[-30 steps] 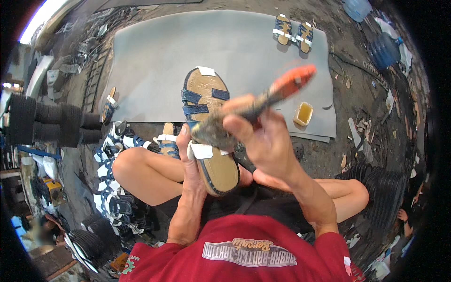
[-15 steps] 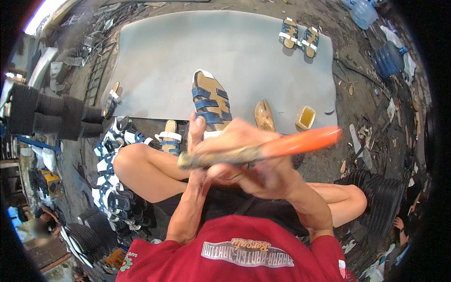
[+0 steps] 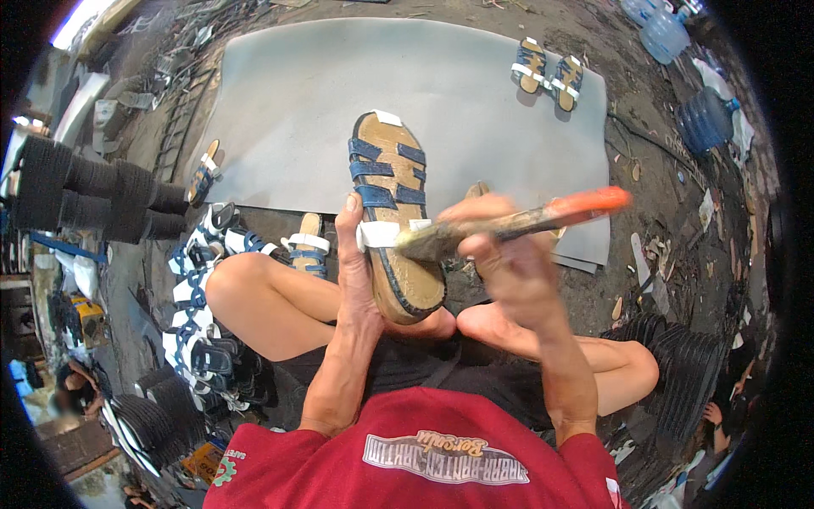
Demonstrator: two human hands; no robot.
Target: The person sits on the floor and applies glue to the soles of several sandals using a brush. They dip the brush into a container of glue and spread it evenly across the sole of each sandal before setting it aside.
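Observation:
My left hand (image 3: 359, 284) grips a sandal (image 3: 392, 174) by its heel half, thumb along its left edge. Blue straps cross the tan footbed, with a white strap near the heel and a white piece at the toe. Between the fingers of my right hand (image 3: 513, 267) is a brush (image 3: 517, 224) with an orange-red handle end. Its dull, smeared tip rests on or just over the footbed beside the white strap. Beyond my right hand shows the top of a wooden shoe last (image 3: 477, 188), mostly hidden.
A grey sheet (image 3: 339, 76) covers the ground ahead, with a sandal pair (image 3: 531, 68) at far right and a single sandal (image 3: 203, 174) at its left edge. More sandals (image 3: 199, 322) are heaped at my left. Black soles (image 3: 678, 365) stack at right, beneath water jugs (image 3: 705, 119) farther off.
My right hand has moved right and slightly down, uncovering the sandal's heel. The brush tip has shifted right onto the footbed. The sandal sits a little farther right.

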